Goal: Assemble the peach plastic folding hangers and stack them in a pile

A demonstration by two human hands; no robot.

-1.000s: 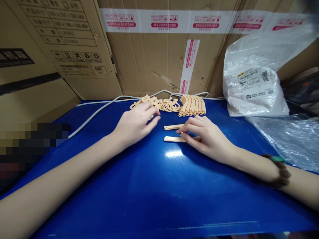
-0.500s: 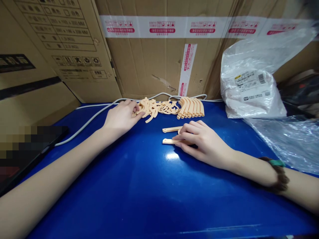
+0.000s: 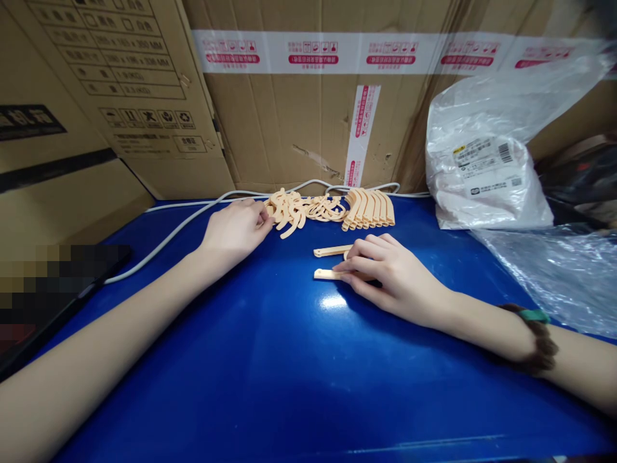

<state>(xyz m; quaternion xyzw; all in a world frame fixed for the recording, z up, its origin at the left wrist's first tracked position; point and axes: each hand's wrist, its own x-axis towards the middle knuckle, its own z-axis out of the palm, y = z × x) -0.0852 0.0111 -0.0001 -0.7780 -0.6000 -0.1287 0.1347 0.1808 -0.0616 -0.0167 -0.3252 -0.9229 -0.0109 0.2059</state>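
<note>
At the left edge of a loose pile of curved cream-coloured flat pieces (image 3: 292, 209), my left hand (image 3: 236, 226) has its thumb and fingertips pressed together. Whatever sits in that pinch, if anything, is hidden. My right hand (image 3: 393, 273) rests on the blue table, thumb and fingers closed on a long cream strip (image 3: 325, 274) with a small hole near its end. A second cream strip (image 3: 331, 251) lies behind it, its right end covered by my fingers. Behind my right hand, several curved cream pieces (image 3: 371, 207) stand side by side in a neat row.
Thin cream ring-like pieces (image 3: 325, 207) lie between pile and row. A white cable (image 3: 173, 239) runs along the back of the blue table (image 3: 270, 373). Cardboard boxes (image 3: 289, 122) wall the back and left. A white plastic bag (image 3: 486, 173) and clear film (image 3: 563, 270) occupy the right; a dark device (image 3: 87, 289) is left.
My left hand has drawn slightly left from the pile, and its thumb has closed against the fingers. The right hand keeps its place on the strip.
</note>
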